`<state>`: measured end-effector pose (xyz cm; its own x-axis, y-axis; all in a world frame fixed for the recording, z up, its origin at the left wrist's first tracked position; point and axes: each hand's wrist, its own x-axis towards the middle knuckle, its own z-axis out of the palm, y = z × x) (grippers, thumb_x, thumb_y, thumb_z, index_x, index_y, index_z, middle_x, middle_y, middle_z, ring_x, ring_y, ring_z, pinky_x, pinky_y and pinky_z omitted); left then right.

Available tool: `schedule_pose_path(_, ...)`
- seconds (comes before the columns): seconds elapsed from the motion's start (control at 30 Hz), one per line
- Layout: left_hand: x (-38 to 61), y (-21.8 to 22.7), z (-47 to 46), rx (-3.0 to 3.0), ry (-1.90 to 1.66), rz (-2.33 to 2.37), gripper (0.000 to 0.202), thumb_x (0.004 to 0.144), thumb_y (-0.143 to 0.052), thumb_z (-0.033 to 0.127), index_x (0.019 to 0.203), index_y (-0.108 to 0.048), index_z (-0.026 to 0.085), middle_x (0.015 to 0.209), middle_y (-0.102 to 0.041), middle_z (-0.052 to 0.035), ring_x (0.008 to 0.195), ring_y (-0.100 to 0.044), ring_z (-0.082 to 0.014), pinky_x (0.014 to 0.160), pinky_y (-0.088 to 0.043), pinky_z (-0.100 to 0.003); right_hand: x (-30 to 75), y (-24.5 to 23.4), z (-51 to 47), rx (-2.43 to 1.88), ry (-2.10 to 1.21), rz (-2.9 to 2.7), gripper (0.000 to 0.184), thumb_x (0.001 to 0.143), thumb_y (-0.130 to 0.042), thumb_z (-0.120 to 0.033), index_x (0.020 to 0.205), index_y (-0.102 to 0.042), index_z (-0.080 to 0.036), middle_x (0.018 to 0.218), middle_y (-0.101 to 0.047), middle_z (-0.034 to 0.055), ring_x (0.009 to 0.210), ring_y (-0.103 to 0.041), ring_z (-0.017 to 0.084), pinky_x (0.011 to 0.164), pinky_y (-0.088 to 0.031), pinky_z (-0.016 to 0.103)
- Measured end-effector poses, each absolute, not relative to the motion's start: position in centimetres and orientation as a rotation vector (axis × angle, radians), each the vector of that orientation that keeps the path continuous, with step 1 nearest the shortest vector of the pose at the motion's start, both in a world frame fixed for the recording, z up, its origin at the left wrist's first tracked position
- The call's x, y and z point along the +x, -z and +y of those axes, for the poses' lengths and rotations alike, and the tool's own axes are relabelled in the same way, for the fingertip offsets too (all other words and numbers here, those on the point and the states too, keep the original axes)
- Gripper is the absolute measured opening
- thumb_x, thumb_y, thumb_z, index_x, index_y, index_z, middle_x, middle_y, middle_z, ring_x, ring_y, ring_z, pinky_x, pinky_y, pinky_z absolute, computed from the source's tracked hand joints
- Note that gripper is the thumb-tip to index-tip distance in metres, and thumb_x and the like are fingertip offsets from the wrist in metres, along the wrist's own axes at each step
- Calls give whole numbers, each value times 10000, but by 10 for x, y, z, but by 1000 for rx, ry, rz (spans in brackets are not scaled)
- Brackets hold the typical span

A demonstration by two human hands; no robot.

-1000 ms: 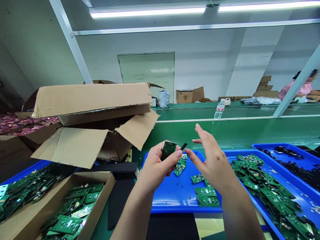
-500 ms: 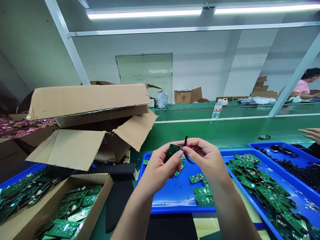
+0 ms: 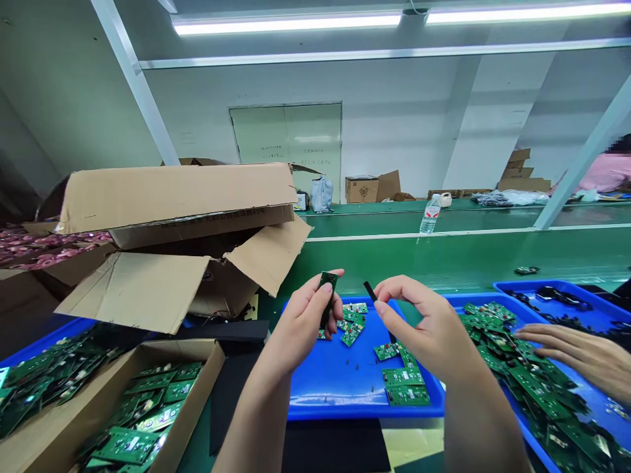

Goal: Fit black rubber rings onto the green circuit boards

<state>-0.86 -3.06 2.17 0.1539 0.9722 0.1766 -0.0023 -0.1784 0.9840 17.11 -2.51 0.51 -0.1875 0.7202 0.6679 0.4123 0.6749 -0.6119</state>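
Here at the green counter (image 3: 444, 259), our left hand (image 3: 303, 325) is raised above the blue tray (image 3: 365, 411), fingers curled around a narrow green circuit board (image 3: 327, 295) and pinching it nearly edge-on. That looks like a sound grip: holding a board by its edges keeps our fingertips off the components and gives us a clear view of it. Just beside it, our right hand (image 3: 424, 325) is half open, thumb and forefinger curved and apart, right by a thin black strip (image 3: 369, 291). From this angle we can't tell whether the strip is pinched or only passing behind the fingers. Below, a small heap of boards (image 3: 351, 325) sits on the tray, with two more boards (image 3: 405, 386) nearer us, so keeping our wrists high should stop us brushing them. To the right, a co-worker's hand (image 3: 572, 355) reaches over a second blue tray (image 3: 523, 426) loaded with boards.
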Motion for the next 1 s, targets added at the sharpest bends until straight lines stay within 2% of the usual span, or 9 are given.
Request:
schedule_pose_path(0.2, -4, -20, -34, 1370, -1090, 873, 462, 874, -498, 364, 1250, -551, 101, 646, -536, 32, 499, -497, -93, 458, -399, -205, 171, -5, -27, -792, -245, -2006, 103, 930, -472, -194, 850, -536, -210, 850, -654, 40, 781, -626, 174, 704, -499, 300)
schedule_pose_path(0.43, 4, -17, -35, 1353, -1021, 839, 402, 846, -506, 339, 1167, -585, 112, 647, -540, 23, 503, -525, -113, 430, -450, -210, 166, -4, -25, -837, -137, -2026, 185, 944, -434, -192, 779, -515, -213, 800, -655, 50, 753, -632, 186, 669, -484, 307)
schedule_pose_path(0.8, 4, -17, -33, 1398, -1022, 826, 374, 889, -500, 403, 1110, -617, 125, 624, -541, 18, 475, -527, -108, 420, -461, -199, 165, -3, -24, -876, -41, -2021, 215, 942, -450, -190, 746, -536, -211, 761, -662, 42, 712, -635, 181, 682, -495, 302)
schedule_pose_path(1.0, 3, -15, -33, 1388, -1025, 833, 315, 893, -484, 371, 1054, -610, 132, 623, -551, 20, 466, -542, -111, 414, -469, -202, 164, -4, -24, -879, 9, -2013, 210, 941, -451, -187, 748, -534, -205, 748, -660, 37, 672, -621, 172, 638, -474, 289)
